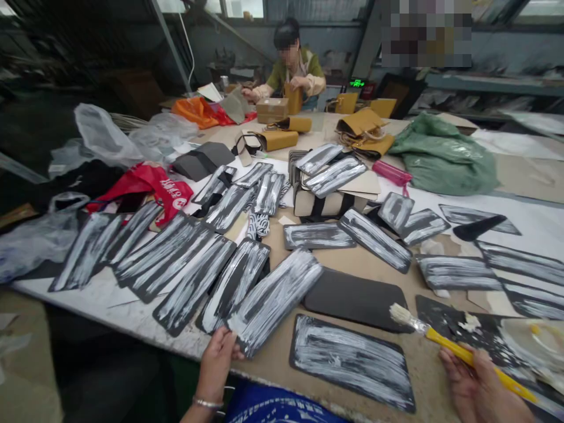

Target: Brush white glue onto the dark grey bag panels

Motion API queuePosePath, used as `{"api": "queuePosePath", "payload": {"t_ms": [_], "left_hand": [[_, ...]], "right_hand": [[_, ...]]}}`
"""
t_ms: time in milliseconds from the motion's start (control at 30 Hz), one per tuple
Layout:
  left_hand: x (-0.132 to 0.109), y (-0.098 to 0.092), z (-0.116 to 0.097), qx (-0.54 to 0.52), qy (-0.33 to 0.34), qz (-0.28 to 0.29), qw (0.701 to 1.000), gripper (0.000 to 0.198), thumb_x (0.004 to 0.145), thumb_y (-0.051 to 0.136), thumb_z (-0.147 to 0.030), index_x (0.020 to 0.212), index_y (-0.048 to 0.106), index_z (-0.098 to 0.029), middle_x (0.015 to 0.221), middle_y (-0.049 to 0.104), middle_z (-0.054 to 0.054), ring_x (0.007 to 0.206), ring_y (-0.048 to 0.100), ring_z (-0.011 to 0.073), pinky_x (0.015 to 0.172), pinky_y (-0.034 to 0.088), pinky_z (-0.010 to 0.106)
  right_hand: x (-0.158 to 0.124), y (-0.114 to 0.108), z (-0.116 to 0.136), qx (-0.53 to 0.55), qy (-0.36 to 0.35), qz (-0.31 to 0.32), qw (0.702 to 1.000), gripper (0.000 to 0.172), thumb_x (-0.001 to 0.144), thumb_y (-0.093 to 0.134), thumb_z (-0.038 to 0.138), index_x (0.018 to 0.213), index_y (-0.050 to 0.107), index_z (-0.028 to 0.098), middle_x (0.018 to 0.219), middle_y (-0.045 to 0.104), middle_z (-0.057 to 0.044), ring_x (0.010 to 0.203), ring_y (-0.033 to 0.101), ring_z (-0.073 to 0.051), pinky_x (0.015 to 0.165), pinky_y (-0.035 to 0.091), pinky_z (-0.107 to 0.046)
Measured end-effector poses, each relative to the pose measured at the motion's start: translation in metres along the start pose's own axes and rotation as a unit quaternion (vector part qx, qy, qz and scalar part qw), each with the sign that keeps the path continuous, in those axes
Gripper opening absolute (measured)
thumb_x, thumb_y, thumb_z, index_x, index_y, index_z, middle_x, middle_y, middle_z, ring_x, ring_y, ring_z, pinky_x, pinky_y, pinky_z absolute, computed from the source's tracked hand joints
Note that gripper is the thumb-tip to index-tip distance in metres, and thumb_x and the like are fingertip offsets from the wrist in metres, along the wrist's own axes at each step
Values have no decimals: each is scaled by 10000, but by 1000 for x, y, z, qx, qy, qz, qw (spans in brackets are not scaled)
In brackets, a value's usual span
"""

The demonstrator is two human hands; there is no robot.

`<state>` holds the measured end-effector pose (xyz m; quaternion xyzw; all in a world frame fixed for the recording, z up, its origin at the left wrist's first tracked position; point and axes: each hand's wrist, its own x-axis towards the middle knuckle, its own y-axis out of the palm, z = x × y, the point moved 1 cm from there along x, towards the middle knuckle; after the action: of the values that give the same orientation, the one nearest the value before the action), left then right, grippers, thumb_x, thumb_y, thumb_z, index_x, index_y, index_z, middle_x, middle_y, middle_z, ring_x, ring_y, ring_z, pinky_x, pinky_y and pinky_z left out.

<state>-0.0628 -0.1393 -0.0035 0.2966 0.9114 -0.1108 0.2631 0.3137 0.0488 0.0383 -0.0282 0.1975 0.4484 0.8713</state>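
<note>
My left hand (220, 352) pinches the near corner of a dark rounded panel (277, 299) streaked with white paste, tilted over its neighbours at the table's front edge. In my right hand (476, 376) is a yellow-handled paintbrush (456, 351), its whitish bristles pointing left. Those bristles hover near or over a bare dark panel (356, 296); whether they touch it I cannot tell. Closer to me lies another white-streaked panel (352, 361). To the right of the brush sits a pale dish (535, 341), smeared with paste, on a spattered dark board (449, 317).
Several more coated panels (176, 258) overlap on the left. Stacked pieces (330, 176) stand mid-table. Behind are a green plastic bag (445, 153), a red bag (150, 188) and mustard-coloured bags (363, 126). A person (293, 70) works across the table, beside a cardboard box (272, 110).
</note>
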Motion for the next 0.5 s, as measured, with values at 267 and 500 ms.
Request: {"api": "queuePosePath", "payload": {"t_ms": [267,500], "left_hand": [[-19,-26,47,-34,-55,-92,994,448,464,728,-471,732,516,-181,562,546,-54,537,577,134,533,534,240],[-20,-22,53,-2,-81,-91,993,452,453,707,-477,751,538,-182,599,615,12,571,624,204,539,539,302]], "right_hand": [[-26,31,-16,11,1,79,997,258,601,723,319,728,593,136,718,613,-11,577,607,-119,559,558,-211],[-34,52,-22,21,21,99,995,378,537,782,380,741,590,125,710,620,-10,571,610,-125,542,554,-202]]}}
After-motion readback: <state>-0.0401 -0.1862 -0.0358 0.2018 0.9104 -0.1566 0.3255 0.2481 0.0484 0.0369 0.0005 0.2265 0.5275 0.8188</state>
